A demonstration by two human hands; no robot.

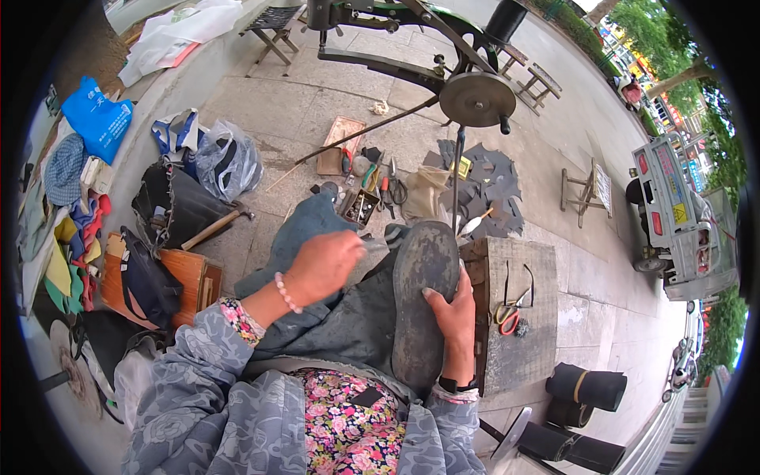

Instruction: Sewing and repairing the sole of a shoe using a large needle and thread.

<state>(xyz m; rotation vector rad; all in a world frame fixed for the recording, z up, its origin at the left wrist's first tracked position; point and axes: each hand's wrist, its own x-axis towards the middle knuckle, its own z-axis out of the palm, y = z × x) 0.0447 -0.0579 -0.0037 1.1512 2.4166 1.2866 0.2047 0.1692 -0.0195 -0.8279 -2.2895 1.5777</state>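
Observation:
My right hand [453,317] grips a shoe [419,309] from its right side, the thumb lying across the worn dark sole, which faces up. The shoe stands lengthwise over my lap on a dark apron cloth [324,324]. My left hand [326,265], with a beaded bracelet at the wrist, is closed left of the shoe's upper end, apart from the sole. A greyish blurred shape [375,255] is at its fingertips; I cannot make out what it is.
A wooden box [518,317] at my right bears scissors [511,313]. Ahead stands a hand-cranked sewing machine [477,99]. Dark scraps [495,178] and a parts box [361,207] lie on the pavement. A hammer [218,227] is at left, black rolls [586,386] at lower right.

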